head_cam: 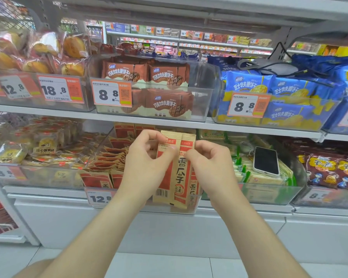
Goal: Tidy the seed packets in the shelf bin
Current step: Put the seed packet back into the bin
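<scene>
Two tan and red seed packets (182, 169) stand upright, held side by side in front of a clear shelf bin (100, 151) on the lower shelf. My left hand (147, 163) pinches the left packet near its top. My right hand (211, 167) pinches the right packet's edge at about the same height. More seed packets (111, 155) of the same kind lie stacked and leaning in the bin behind and to the left of my hands. The lower ends of the held packets cover part of the bin's front wall.
A phone (266, 160) lies on green packets in the bin to the right. A 12.8 price tag (99, 197) hangs on the seed bin's front. The shelf above carries bins of brown biscuits (165, 77) and blue biscuits (249, 85). Its edge (100, 117) sits just above my hands.
</scene>
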A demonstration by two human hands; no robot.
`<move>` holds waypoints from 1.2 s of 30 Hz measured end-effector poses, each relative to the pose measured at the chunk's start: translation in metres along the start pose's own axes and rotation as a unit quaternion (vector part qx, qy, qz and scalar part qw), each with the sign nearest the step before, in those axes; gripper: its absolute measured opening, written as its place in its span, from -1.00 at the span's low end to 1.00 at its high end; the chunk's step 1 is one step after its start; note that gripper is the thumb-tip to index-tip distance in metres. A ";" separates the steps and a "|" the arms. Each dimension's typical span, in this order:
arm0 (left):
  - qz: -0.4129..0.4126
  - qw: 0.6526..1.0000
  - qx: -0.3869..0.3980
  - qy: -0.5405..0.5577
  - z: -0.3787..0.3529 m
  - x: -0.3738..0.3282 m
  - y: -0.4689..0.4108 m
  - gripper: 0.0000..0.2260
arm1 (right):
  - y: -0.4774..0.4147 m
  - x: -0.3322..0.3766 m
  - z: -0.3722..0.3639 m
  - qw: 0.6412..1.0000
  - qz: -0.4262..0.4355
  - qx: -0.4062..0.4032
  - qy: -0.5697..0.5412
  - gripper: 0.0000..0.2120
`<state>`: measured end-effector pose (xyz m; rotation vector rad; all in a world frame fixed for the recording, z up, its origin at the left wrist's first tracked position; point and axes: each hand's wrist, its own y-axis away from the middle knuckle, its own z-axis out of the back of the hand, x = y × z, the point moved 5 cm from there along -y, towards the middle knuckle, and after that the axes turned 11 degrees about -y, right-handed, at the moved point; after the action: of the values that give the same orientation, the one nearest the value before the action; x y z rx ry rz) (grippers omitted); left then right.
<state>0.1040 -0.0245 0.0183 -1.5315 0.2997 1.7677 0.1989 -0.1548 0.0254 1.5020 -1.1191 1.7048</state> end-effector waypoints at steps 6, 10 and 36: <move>-0.039 0.995 -0.041 -0.082 0.003 -0.004 0.005 -0.65 | -0.002 0.000 -0.001 0.999 0.022 0.021 -0.012 -0.66; -0.064 0.994 -0.051 -0.079 0.004 -0.006 0.004 -0.75 | -0.001 0.003 -0.004 0.989 0.139 0.003 0.047 -0.63; 0.046 0.984 -0.156 0.075 0.025 0.015 -0.008 -0.92 | 0.000 -0.018 -0.014 0.977 -0.078 0.195 0.046 -0.89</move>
<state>0.0915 0.0024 0.0136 -1.9055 0.1739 1.8401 0.1952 -0.1408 0.0081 1.6699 -0.6220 1.9369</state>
